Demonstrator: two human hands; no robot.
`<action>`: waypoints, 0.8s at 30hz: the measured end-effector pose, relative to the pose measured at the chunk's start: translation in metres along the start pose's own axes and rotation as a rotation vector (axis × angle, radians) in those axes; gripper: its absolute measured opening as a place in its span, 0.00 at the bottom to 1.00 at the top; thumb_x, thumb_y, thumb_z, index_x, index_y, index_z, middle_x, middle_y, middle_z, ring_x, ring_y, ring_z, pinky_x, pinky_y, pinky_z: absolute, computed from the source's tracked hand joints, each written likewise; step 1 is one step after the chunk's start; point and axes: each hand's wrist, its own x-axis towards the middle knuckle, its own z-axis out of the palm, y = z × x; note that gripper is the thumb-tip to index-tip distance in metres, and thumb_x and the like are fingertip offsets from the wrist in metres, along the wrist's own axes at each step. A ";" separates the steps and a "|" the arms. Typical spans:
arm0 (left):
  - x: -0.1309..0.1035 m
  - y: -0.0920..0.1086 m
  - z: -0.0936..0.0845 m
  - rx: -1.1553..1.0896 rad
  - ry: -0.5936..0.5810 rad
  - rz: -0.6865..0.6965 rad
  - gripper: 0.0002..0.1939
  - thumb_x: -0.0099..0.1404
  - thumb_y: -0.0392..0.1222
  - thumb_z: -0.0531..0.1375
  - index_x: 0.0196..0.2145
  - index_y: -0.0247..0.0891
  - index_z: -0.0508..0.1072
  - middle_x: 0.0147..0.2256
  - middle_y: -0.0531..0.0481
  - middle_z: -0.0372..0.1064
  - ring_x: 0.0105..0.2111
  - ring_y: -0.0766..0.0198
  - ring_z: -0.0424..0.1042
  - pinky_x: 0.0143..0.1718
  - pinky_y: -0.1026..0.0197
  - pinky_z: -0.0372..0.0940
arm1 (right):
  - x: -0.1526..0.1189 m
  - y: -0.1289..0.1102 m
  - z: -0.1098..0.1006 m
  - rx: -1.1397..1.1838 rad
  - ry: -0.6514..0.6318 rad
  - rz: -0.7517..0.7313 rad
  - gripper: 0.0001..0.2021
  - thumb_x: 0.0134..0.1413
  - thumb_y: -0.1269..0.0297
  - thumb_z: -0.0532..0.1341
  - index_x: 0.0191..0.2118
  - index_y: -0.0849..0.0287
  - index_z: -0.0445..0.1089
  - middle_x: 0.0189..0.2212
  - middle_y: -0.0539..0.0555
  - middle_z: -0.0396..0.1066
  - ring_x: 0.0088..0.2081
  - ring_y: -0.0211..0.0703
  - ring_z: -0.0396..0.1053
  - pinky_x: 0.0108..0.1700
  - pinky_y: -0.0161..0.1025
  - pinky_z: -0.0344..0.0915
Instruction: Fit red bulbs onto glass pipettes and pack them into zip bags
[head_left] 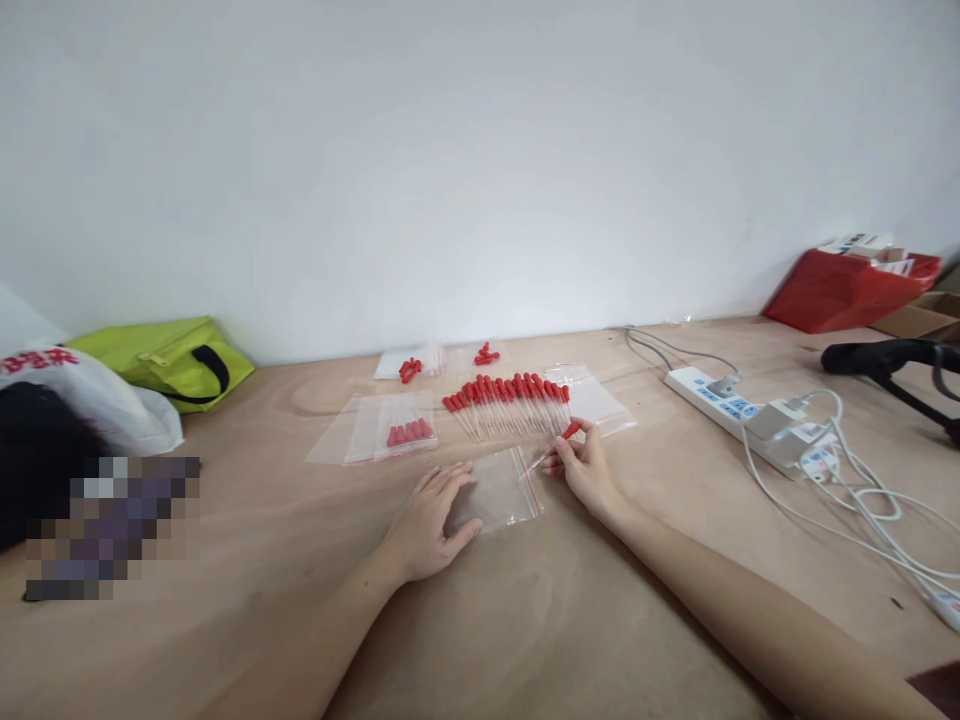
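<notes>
My left hand (pixel 435 522) lies on the left part of a clear zip bag (pixel 491 500), its fingers stretched and the thumb apart. At the bag's right end, which has a red seal line, my right hand (pixel 586 468) pinches a glass dropper by its red rubber bulb (pixel 571 430). The dropper's thin tube points down and left to the bag's mouth; I cannot tell how far it is inside. Just beyond both hands lies a fanned row of droppers with red bulbs (pixel 517 388), tubes toward me.
Clear bags (pixel 360 425) with several red bulbs lie left of the row. Small red pieces (pixel 411 370) sit on bags behind, and another bag (pixel 600 400) lies right. A power strip (pixel 705 400) with tangled white cables is at right. A green bag (pixel 172 360) stands by the wall.
</notes>
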 end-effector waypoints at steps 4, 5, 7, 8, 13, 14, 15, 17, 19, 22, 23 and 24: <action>0.001 0.000 0.000 -0.002 -0.005 -0.001 0.21 0.59 0.43 0.54 0.50 0.39 0.58 0.55 0.42 0.56 0.56 0.54 0.55 0.57 0.45 0.46 | -0.007 -0.002 0.005 0.091 -0.099 0.118 0.24 0.41 0.46 0.58 0.38 0.53 0.48 0.20 0.43 0.66 0.20 0.35 0.67 0.25 0.37 0.67; 0.001 0.001 0.000 -0.005 -0.006 -0.003 0.22 0.59 0.43 0.54 0.50 0.39 0.57 0.55 0.42 0.56 0.55 0.54 0.55 0.57 0.45 0.46 | -0.009 -0.002 0.005 0.094 -0.140 0.144 0.23 0.41 0.46 0.58 0.37 0.54 0.49 0.21 0.44 0.67 0.20 0.35 0.68 0.25 0.36 0.67; 0.001 0.001 0.000 -0.011 -0.005 -0.002 0.23 0.58 0.43 0.54 0.51 0.39 0.57 0.55 0.42 0.56 0.56 0.54 0.55 0.57 0.45 0.46 | -0.010 -0.005 0.004 0.064 -0.245 0.185 0.22 0.41 0.47 0.60 0.35 0.54 0.51 0.23 0.45 0.67 0.20 0.34 0.67 0.23 0.34 0.65; 0.001 0.001 0.000 -0.013 -0.003 0.000 0.23 0.58 0.43 0.54 0.51 0.39 0.57 0.55 0.42 0.56 0.56 0.54 0.55 0.57 0.45 0.46 | -0.010 -0.007 0.002 0.031 -0.300 0.196 0.21 0.40 0.48 0.61 0.34 0.55 0.53 0.23 0.45 0.67 0.19 0.33 0.67 0.20 0.32 0.64; 0.001 0.000 0.001 -0.014 -0.016 0.012 0.21 0.60 0.44 0.53 0.51 0.40 0.59 0.55 0.44 0.56 0.56 0.54 0.54 0.57 0.44 0.46 | -0.004 -0.014 -0.009 -0.173 -0.536 0.234 0.18 0.37 0.55 0.65 0.30 0.59 0.58 0.22 0.46 0.66 0.17 0.31 0.65 0.13 0.25 0.52; 0.001 0.000 0.001 -0.017 -0.015 0.013 0.22 0.60 0.44 0.53 0.52 0.40 0.58 0.55 0.44 0.57 0.56 0.54 0.54 0.57 0.44 0.46 | -0.003 -0.015 -0.010 -0.203 -0.577 0.246 0.18 0.37 0.56 0.65 0.31 0.59 0.59 0.22 0.45 0.66 0.16 0.30 0.64 0.12 0.24 0.49; 0.001 0.000 0.002 -0.019 -0.012 0.012 0.23 0.60 0.44 0.53 0.53 0.40 0.57 0.55 0.44 0.57 0.56 0.54 0.54 0.57 0.45 0.46 | -0.003 -0.015 -0.010 -0.218 -0.614 0.260 0.18 0.38 0.56 0.65 0.32 0.59 0.59 0.23 0.45 0.66 0.15 0.29 0.63 0.11 0.24 0.48; 0.001 0.000 0.002 -0.019 -0.009 0.008 0.26 0.60 0.44 0.53 0.55 0.39 0.54 0.55 0.44 0.58 0.56 0.55 0.54 0.58 0.45 0.46 | -0.004 -0.014 -0.008 -0.188 -0.671 0.276 0.18 0.39 0.54 0.64 0.33 0.58 0.58 0.23 0.44 0.66 0.16 0.30 0.63 0.13 0.25 0.50; 0.001 0.000 0.002 -0.014 -0.010 0.004 0.27 0.61 0.44 0.53 0.56 0.37 0.53 0.55 0.43 0.58 0.56 0.55 0.54 0.58 0.45 0.46 | -0.005 -0.012 -0.004 -0.100 -0.704 0.245 0.18 0.40 0.53 0.63 0.32 0.57 0.57 0.24 0.44 0.67 0.20 0.32 0.66 0.20 0.28 0.59; 0.000 0.000 0.002 -0.027 -0.006 0.008 0.26 0.61 0.44 0.53 0.56 0.37 0.54 0.55 0.43 0.57 0.56 0.55 0.54 0.58 0.45 0.46 | -0.004 -0.007 -0.002 -0.038 -0.709 0.153 0.17 0.40 0.55 0.64 0.30 0.58 0.58 0.25 0.46 0.68 0.26 0.32 0.66 0.31 0.33 0.63; 0.000 0.000 0.001 -0.040 0.002 0.008 0.26 0.60 0.44 0.53 0.55 0.37 0.54 0.55 0.43 0.57 0.56 0.55 0.54 0.58 0.46 0.47 | -0.002 -0.005 -0.004 -0.052 -0.693 0.132 0.16 0.39 0.55 0.64 0.30 0.58 0.59 0.25 0.47 0.69 0.26 0.32 0.66 0.31 0.33 0.63; 0.000 -0.001 0.001 -0.055 0.010 0.006 0.25 0.60 0.45 0.53 0.55 0.38 0.56 0.55 0.44 0.57 0.56 0.55 0.54 0.57 0.46 0.48 | 0.001 -0.004 -0.006 -0.077 -0.672 0.121 0.17 0.38 0.55 0.65 0.29 0.59 0.60 0.25 0.47 0.70 0.26 0.33 0.66 0.30 0.33 0.62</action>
